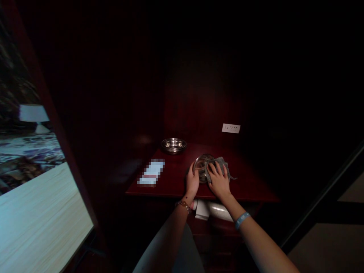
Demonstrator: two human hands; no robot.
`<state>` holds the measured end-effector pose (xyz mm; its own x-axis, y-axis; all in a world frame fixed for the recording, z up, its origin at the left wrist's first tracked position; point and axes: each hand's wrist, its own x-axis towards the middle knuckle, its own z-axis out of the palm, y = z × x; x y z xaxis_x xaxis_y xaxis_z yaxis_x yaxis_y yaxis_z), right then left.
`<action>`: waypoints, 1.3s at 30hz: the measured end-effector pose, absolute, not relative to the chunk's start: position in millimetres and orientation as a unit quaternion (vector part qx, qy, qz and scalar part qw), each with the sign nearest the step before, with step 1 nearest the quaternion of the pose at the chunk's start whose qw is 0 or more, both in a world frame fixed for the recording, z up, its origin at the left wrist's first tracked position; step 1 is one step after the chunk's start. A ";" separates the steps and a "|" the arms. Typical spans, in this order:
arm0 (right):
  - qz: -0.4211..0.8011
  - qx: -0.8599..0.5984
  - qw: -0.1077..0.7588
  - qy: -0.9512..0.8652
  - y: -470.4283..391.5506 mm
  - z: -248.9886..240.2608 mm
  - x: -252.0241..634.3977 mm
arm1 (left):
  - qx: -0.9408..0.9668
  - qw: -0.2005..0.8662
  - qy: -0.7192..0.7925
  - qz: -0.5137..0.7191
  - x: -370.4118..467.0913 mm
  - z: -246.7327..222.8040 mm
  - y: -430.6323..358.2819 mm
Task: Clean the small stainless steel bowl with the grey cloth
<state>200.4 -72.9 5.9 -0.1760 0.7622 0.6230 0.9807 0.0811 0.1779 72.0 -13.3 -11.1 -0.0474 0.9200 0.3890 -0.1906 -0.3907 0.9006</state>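
A shiny metal bowl [200, 163] is tilted up above the dark red shelf [176, 185]. My left hand [192, 182] grips its left side, with the fingers partly hidden behind the rim. On the bowl's right side, my right hand [218, 179] presses a grey cloth [224, 165] against it, fingers spread over the cloth. Part of the bowl is covered by the cloth. Further back on the left stands a stack of metal bowls [173, 145], apart from both hands.
A blurred white item [152, 172] lies at the shelf's left. A white socket [231, 128] is on the back wall. Below the shelf are a white box [202, 209] and a pale roll [220, 211]. A light wooden tabletop [42, 220] and a lamp [34, 113] are at far left.
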 end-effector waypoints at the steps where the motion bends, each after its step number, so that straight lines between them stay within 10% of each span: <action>1: -0.284 -0.613 0.190 -0.712 -72.8 6.0 200.9 | 0.534 0.437 0.343 0.638 71.9 -10.4 -13.7; 39: -0.226 -0.604 0.222 -0.731 -74.9 7.5 191.4 | 0.571 0.456 0.328 0.598 68.8 -6.4 -17.8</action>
<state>191.4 -74.9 7.5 -0.1715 0.7829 0.5980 0.9839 0.1675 0.0629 68.8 -17.8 -6.4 0.0681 0.9210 0.3837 -0.1709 -0.3681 0.9139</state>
